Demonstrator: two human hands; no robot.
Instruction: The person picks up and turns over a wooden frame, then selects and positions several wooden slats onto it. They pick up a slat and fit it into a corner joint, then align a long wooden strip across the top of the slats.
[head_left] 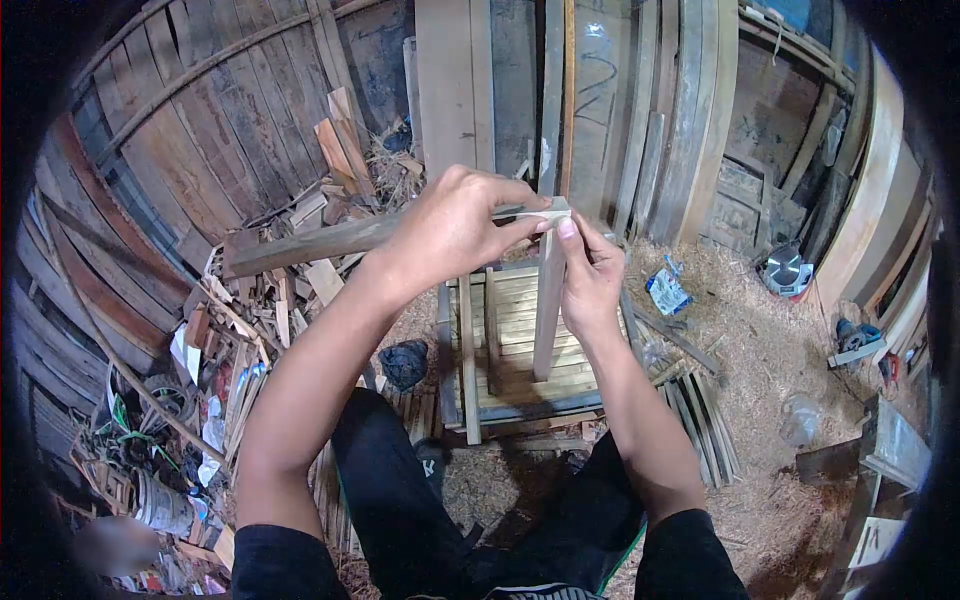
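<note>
Right hand (592, 275) is clamped round the top of an upright wooden post (549, 310); left hand (450, 225) has fingertips together there, can't tell on what. Probably stiff, fairly light wood; grab its long edges.

A wall of rough planks (190, 130) rose at the left, tall boards (455, 90) stood upright along the back, and more long boards (860, 190) leaned at the right. Sawdust and shavings (745, 370) covered the floor on the right, where a circular saw (785, 270) sat near those boards, while wood scraps (290, 300) crowded the left side. Light fell pale across the sawdust; the lower left edge was dimmer.
</note>
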